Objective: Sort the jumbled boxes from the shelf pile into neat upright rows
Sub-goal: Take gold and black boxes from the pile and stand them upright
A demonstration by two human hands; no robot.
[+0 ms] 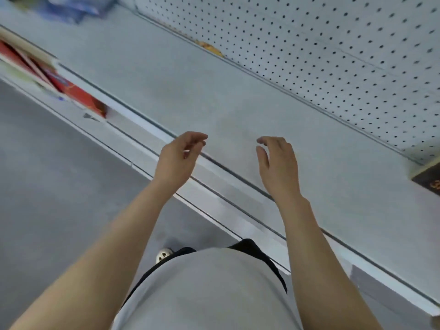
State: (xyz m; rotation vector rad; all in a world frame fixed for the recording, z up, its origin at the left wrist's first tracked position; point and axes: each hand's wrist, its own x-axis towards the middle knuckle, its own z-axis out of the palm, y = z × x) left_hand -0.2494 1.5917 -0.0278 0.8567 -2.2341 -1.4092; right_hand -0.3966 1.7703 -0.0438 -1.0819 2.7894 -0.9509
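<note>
Two hands over grey shelf (181, 91), left hand (177, 158) and right hand (278, 165) loosely curled, holding nothing, one dark box (428, 178) far right.

place: probably a shop | pegboard back panel (333, 44) | metal shelf (214, 103) | boxes (71, 89)

both bare forearms are reaching forward side by side. the left hand (177, 160) is hanging palm inward, its fingers loosely curled and holding nothing. the right hand (278, 164) is facing it, well apart, fingers relaxed and slightly bent, thumb out, also holding nothing.
</note>
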